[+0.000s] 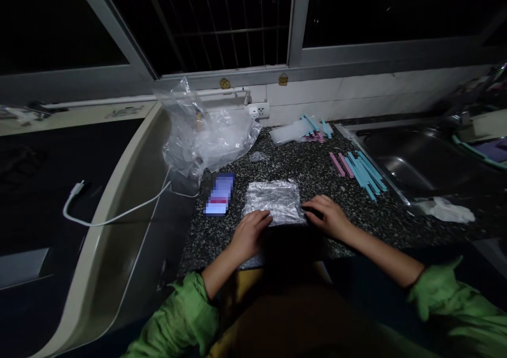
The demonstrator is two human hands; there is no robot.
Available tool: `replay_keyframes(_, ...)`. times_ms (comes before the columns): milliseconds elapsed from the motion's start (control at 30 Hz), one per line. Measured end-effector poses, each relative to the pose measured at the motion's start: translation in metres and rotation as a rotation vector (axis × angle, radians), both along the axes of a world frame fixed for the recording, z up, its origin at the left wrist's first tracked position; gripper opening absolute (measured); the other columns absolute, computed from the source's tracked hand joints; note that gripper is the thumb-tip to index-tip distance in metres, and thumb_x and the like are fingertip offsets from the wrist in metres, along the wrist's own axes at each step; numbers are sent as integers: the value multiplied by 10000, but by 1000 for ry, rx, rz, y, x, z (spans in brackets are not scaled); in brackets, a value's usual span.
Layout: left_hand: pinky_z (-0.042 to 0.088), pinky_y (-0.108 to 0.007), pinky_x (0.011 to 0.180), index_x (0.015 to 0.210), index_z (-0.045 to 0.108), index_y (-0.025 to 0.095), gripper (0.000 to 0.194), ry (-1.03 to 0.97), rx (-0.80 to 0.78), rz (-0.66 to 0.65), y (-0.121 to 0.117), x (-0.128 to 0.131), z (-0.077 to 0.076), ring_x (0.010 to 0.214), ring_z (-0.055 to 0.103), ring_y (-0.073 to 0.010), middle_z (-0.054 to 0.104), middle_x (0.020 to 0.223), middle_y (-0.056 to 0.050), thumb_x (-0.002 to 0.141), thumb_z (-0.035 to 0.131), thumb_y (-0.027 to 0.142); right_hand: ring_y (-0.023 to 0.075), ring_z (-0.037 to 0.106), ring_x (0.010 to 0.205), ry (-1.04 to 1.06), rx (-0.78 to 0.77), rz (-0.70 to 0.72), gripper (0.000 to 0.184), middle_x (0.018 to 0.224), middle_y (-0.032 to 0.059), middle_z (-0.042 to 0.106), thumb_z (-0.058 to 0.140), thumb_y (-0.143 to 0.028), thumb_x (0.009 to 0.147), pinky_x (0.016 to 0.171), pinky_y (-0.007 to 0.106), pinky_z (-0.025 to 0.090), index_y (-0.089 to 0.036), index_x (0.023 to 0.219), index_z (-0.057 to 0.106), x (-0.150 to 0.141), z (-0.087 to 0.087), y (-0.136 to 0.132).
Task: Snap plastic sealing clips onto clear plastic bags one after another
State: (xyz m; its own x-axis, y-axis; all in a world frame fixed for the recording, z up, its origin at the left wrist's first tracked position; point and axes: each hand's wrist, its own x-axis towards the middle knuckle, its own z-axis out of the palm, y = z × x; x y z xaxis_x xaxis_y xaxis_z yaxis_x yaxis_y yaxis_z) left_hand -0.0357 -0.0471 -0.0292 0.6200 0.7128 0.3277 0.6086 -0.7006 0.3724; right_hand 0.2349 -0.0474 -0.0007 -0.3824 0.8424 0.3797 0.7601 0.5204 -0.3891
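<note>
A crinkled, shiny clear plastic bag (pixel 273 197) lies flat on the speckled counter in front of me. At its near left corner is my left hand (pixel 249 235), thumb and fingertips closed on the plastic edge. My right hand (pixel 328 218) rests by the right edge, its fingers reaching toward the plastic with a gap between thumb and fingers. Whether those right fingertips touch the bag is hard to see. Deep shadow covers the area just below the bag.
Left of the bag lies a phone (pixel 219 194). Behind it sits a heap of clear plastic bags (pixel 222 136). Blue sticks (pixel 364 173) and pink sticks (pixel 341 164) lie at the right, beside a metal sink (pixel 420 157). A white cable (pixel 114 220) hangs at left.
</note>
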Motion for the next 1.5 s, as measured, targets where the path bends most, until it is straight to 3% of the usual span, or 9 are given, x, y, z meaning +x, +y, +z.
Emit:
replay_keyframes(100,408,-406,923,1130,542,233,344,-38,-56,-66,4,7,-3,1104,483,-220,550,1225,-51,786,537,243,169,465,755,-161,75,118,153,774,56,583,535,-218,800,664,282,360,-192,914,633,-6,-8,0)
replay_keyframes(233,409,-380,913,1121,547,228,381,-57,-136,-87,5,5,-8,1082,492,-203,561,1200,-55,742,555,186,166,434,731,-293,129,122,115,747,49,574,568,-259,794,648,289,313,-188,851,638,-3,-16,-7)
replay_keyframes(367,407,-369,892,1128,543,209,394,-46,-92,-94,6,2,-8,1053,501,-207,575,1164,-66,734,564,199,169,418,744,-363,197,140,132,760,48,575,555,-290,811,650,293,282,-184,848,625,1,-15,-6)
replay_keyframes(500,415,-333,840,1108,549,220,332,14,-59,-82,10,7,-5,987,521,-185,599,1101,-57,778,547,254,161,391,702,-439,280,198,117,691,35,556,536,-188,818,629,292,255,-172,722,601,-4,-16,0)
replay_keyframes(767,409,-321,708,910,601,193,137,255,122,64,16,23,5,842,540,-190,622,924,-58,795,542,238,156,402,699,-361,292,163,197,688,41,550,465,-188,850,631,281,285,-163,689,575,-8,-7,-2)
replay_keyframes(900,396,-314,705,827,597,196,94,200,148,87,14,13,6,830,529,-178,613,898,-51,793,515,166,172,441,769,-313,197,182,147,783,60,568,478,-247,845,676,289,337,-162,837,598,6,-1,-3)
replay_keyframes(1033,392,-314,712,848,589,197,120,118,83,69,9,7,11,845,527,-181,616,912,-52,788,492,161,203,461,892,-270,128,169,371,969,99,557,533,-291,809,755,328,383,-167,1157,512,15,-3,5)
replay_keyframes(1267,408,-267,689,746,570,194,119,-32,-155,18,9,13,29,747,551,-148,615,761,-24,769,469,136,191,478,825,-258,91,212,263,887,73,564,506,-229,808,718,332,402,-216,1055,593,4,-16,22)
replay_keyframes(1500,442,-263,732,734,565,175,117,-184,-328,23,12,3,41,776,575,-147,633,789,-42,795,466,186,197,480,933,-128,53,200,508,1000,85,536,516,-154,749,791,355,427,-209,1249,448,11,-16,24)
